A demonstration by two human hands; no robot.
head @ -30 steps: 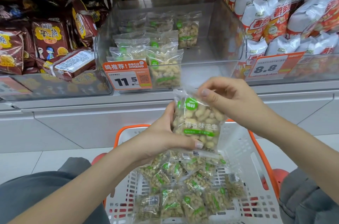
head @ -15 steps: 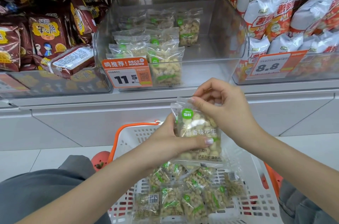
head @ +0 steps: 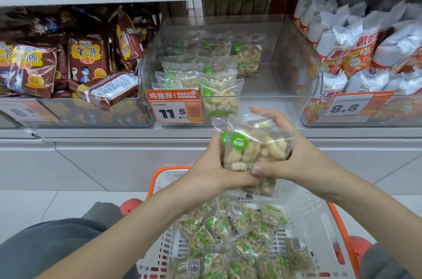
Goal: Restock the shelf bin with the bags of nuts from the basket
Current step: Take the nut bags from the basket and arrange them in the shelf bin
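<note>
Both hands hold clear bags of nuts [head: 252, 148] with green round labels, upright above the basket; two label dots show, so it looks like two bags stacked. My left hand [head: 211, 170] grips them from the left and below. My right hand [head: 288, 159] wraps round their right side, thumb across the front. Below, the white basket [head: 319, 230] with an orange rim holds several more nut bags [head: 230, 244]. The clear shelf bin [head: 294, 64] straight ahead has several nut bags [head: 219, 93] standing in its left half.
An orange price tag 11.5 [head: 174, 108] hangs on the bin's front. Brown snack packs [head: 86, 59] fill the bin to the left, white and orange bags [head: 356, 50] the bin to the right. A grey shelf edge [head: 114, 135] runs below the bins.
The bags have come up slightly toward the shelf. My right hand moved from pinching the top corner to wrapping round the right side, and my view tilted upward.
</note>
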